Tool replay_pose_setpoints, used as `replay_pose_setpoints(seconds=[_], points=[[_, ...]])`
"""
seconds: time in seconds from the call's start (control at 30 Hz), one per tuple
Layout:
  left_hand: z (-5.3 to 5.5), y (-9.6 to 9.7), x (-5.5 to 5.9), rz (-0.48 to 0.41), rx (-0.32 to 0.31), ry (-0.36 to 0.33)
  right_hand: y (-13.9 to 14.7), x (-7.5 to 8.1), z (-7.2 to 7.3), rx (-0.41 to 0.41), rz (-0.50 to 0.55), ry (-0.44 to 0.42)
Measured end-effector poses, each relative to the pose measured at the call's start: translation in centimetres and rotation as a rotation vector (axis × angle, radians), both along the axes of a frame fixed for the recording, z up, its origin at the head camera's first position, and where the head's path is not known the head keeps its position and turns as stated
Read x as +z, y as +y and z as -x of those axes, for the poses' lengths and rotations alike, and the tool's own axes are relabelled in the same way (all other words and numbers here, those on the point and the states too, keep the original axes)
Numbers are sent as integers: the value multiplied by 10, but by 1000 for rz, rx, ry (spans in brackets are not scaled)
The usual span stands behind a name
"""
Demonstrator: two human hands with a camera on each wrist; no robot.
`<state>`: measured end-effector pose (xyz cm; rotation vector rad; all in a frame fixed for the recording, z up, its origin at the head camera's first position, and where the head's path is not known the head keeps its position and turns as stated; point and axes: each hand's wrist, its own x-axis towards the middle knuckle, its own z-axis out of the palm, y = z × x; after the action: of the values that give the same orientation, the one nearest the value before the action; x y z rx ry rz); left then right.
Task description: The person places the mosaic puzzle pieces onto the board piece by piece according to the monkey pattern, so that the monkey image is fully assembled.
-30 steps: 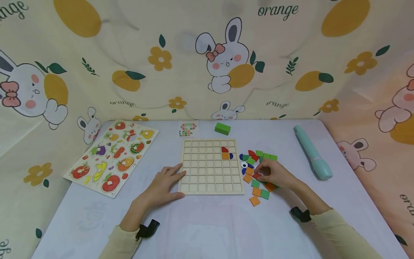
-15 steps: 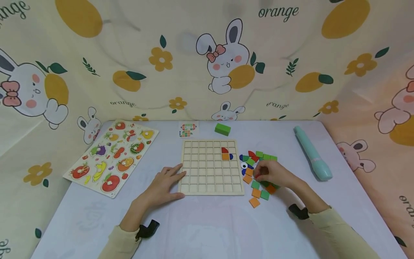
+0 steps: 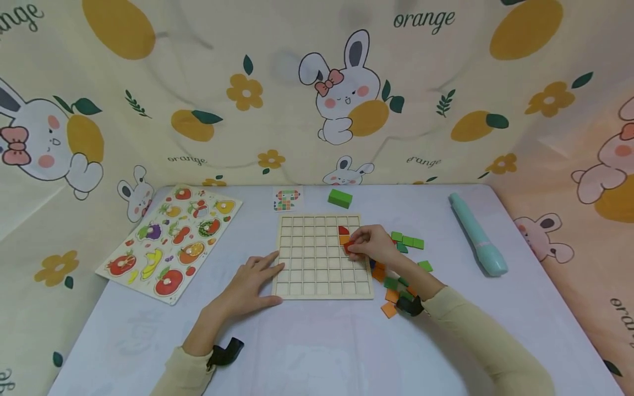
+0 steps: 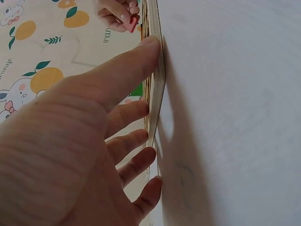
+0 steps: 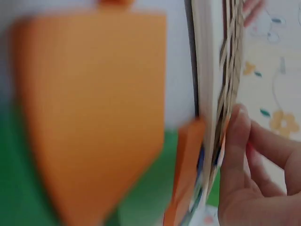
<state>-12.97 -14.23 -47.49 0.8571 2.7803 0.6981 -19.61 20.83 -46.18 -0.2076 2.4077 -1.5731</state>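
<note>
A wooden grid board (image 3: 308, 269) lies flat on the table. My left hand (image 3: 250, 283) touches its left edge, fingers extended; in the left wrist view the thumb (image 4: 124, 68) lies along the board's side. Between thumb and fingertips, my right hand (image 3: 376, 245) pinches a small red tile (image 3: 348, 249) over the right part of the grid. Just above it, a red quarter-round tile (image 3: 343, 230) and an orange square tile (image 3: 344, 240) sit in cells. The hand covers the neighbouring cells. Several loose tiles, such as an orange square (image 3: 389, 311), lie partly beneath the right forearm.
A fruit puzzle board (image 3: 163, 247) lies at the left. Behind the grid are a pattern card (image 3: 287, 199) and a green block (image 3: 340, 198). Green square tiles (image 3: 408, 241) lie right of the grid, and a teal microphone-shaped object (image 3: 477, 236) lies farther right.
My right hand has picked a red tile out of the loose pile and moved left with it, over the grid board. The left hand stays at the board's edge.
</note>
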Motion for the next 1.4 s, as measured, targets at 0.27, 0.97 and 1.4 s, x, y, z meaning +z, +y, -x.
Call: replay_pose_setpoints(seconds=[0.27,0.97,1.4], points=[[1,-1,-1,-5,-7,9,-13,-4,-1,-38,-137,74],[1,-3,-3,-23,-12,13,-19,2,0,66,-315,164],[0,-3,-2,-15,-13,13,16,19,-12,136,-296,186]])
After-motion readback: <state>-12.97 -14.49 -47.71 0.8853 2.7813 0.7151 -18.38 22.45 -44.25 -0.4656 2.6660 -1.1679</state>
